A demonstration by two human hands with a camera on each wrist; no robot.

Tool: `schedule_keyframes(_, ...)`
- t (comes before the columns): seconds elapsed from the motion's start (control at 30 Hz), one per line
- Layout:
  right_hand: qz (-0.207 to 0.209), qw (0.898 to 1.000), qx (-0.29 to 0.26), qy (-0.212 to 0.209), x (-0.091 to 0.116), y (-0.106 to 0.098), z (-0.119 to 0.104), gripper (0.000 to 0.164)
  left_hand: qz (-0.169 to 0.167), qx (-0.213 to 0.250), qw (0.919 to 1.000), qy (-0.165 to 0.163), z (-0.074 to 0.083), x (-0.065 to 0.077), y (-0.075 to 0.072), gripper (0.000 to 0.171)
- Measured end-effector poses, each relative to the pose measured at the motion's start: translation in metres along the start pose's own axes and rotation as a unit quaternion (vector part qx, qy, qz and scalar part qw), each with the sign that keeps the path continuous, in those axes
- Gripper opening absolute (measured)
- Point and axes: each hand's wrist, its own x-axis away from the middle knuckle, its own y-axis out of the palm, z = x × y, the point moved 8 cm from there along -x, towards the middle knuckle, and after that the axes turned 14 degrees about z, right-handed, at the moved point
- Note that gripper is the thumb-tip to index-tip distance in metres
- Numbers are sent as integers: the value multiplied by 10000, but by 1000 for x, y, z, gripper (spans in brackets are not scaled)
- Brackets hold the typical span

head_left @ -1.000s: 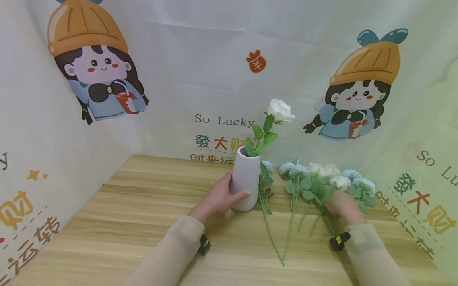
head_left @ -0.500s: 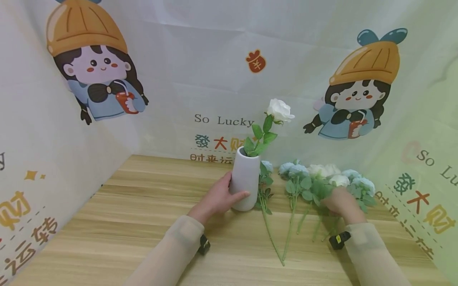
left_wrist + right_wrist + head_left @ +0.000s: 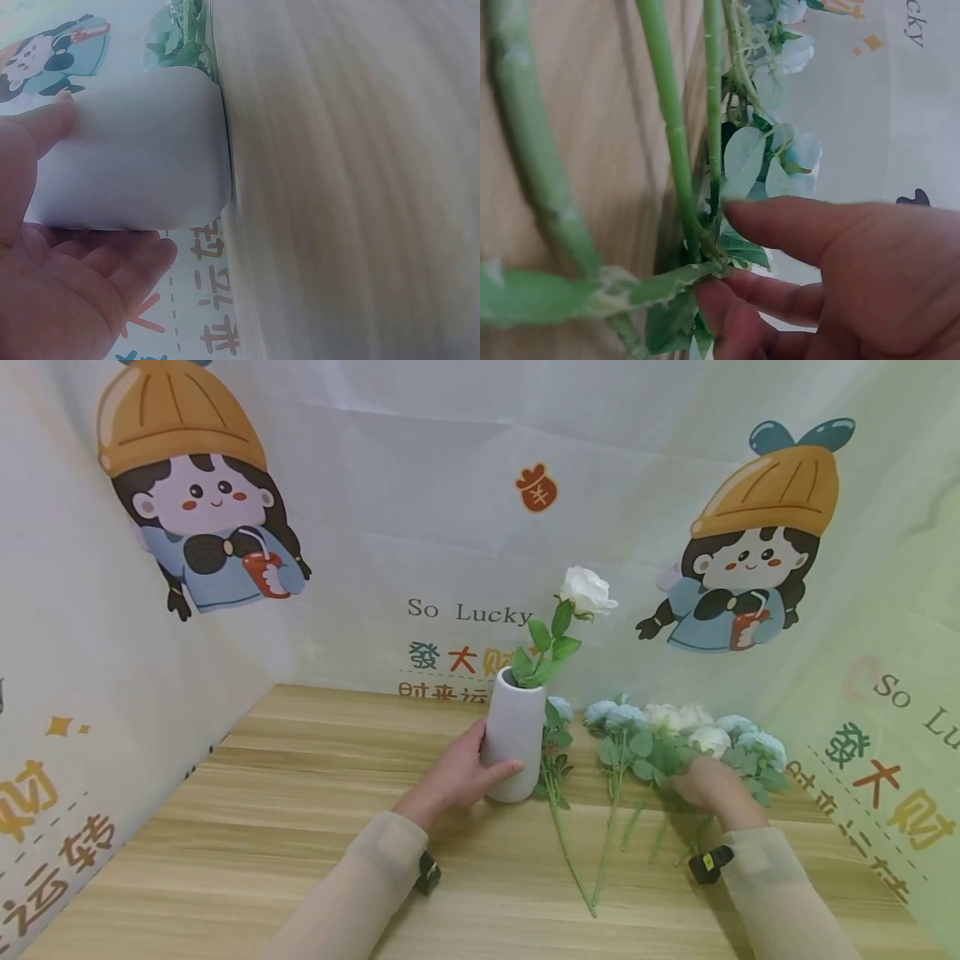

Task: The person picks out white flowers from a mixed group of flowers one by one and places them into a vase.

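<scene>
My left hand (image 3: pixel 465 770) holds a white vase (image 3: pixel 513 743) by its lower body, thumb across the front and fingers behind. The vase stands upright on the table. One white rose (image 3: pixel 587 592) with green leaves rises from its mouth and leans right. At the right, my right hand (image 3: pixel 708 783) is among the lying flowers, thumb and fingers pinching a green stem (image 3: pixel 652 289) near its leaves. A white rose head (image 3: pixel 708 741) shows just above this hand. The fingertips are partly hidden behind stems and leaves in the right wrist view.
Pale blue flowers (image 3: pixel 624 717) and more white roses (image 3: pixel 666 718) lie at the table's back right, stems toward the front. A blue flower (image 3: pixel 559 708) lies partly behind the vase. A printed cloth (image 3: pixel 420 510) borders the wooden table (image 3: pixel 285 777).
My right hand has shifted slightly left, and the white rose head above it has moved left too. The left hand and the vase have stayed in place.
</scene>
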Motion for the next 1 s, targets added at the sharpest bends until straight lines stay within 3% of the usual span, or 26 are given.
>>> schedule_keyframes(0.13,159,9998,-130,-47,0,4,2,50,-13,-1,10000,-24,-1,0,0,88)
schedule_keyframes(0.47,458,9988,-147,-16,-1,-3,5,40,-20,-7,10000,-69,-2,0,1,88)
schedule_keyframes(0.67,117,9987,-224,438,0,-3,8,38,-44,-14,9999,-94,-1,1,1,87)
schedule_keyframes(0.8,-26,9988,-205,450,-1,-2,8,39,-45,-14,9999,-106,-2,1,1,87)
schedule_keyframes(1.0,-15,9968,-589,535,-3,1,8,43,-18,-45,10000,-57,-2,0,1,87)
